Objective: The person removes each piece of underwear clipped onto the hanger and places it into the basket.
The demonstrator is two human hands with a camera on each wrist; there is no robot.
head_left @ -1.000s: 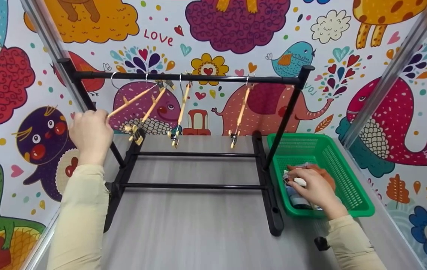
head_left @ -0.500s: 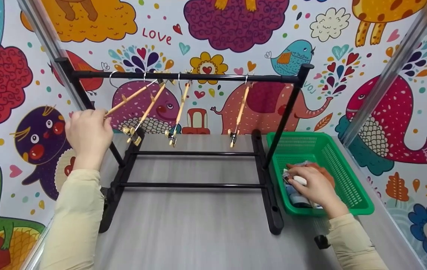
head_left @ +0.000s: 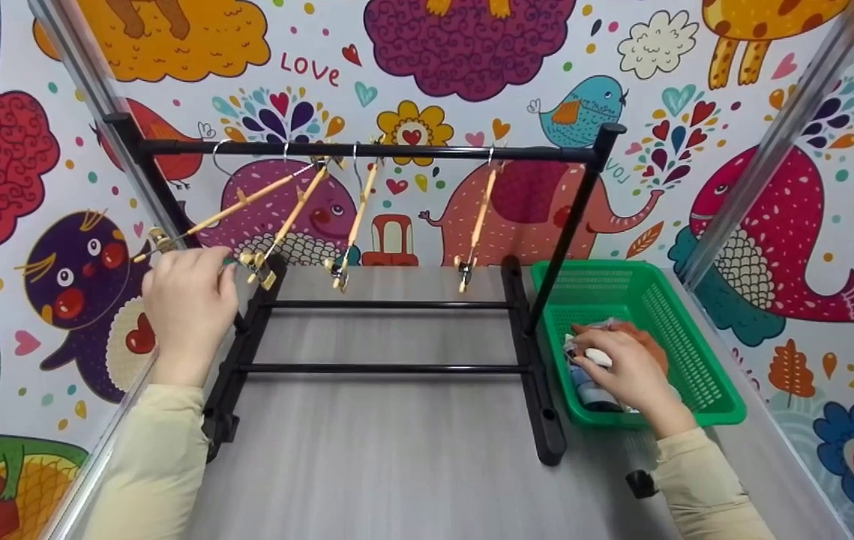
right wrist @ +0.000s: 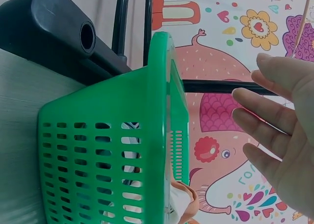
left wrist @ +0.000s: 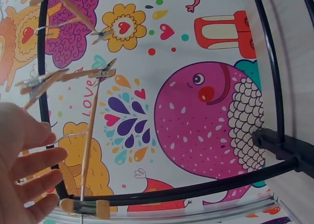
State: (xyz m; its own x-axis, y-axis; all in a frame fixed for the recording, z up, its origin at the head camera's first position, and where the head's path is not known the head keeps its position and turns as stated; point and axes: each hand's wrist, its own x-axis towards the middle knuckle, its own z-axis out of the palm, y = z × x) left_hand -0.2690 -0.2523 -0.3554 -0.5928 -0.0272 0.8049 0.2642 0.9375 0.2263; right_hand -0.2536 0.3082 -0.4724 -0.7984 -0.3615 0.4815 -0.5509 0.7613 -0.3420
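In the head view my left hand (head_left: 190, 307) is just below the clip end of the leftmost wooden clip hanger (head_left: 243, 204), which slants out to the left from the black rack (head_left: 412, 154). The left wrist view shows that hand's fingers (left wrist: 41, 180) loosely extended with nothing between them, near the hanger's clips (left wrist: 86, 208). My right hand (head_left: 625, 375) hovers over the green basket (head_left: 723, 405), above folded clothes in orange (head_left: 651, 346), white and grey-blue (head_left: 591, 390). Its fingers (right wrist: 265, 111) are spread and hold nothing in the right wrist view.
Several wooden hangers with clips, including a far-right one (head_left: 483, 210), hang from the rack's top bar. Two lower crossbars (head_left: 389, 368) span its feet. A black knob (head_left: 640, 484) lies near the right sleeve. Patterned walls (head_left: 764, 225) enclose the grey table (head_left: 382, 465).
My left hand has let go of the leftmost hanger and dropped slightly lower; the hanger's clip end now shows above it. My right hand stays over the basket.
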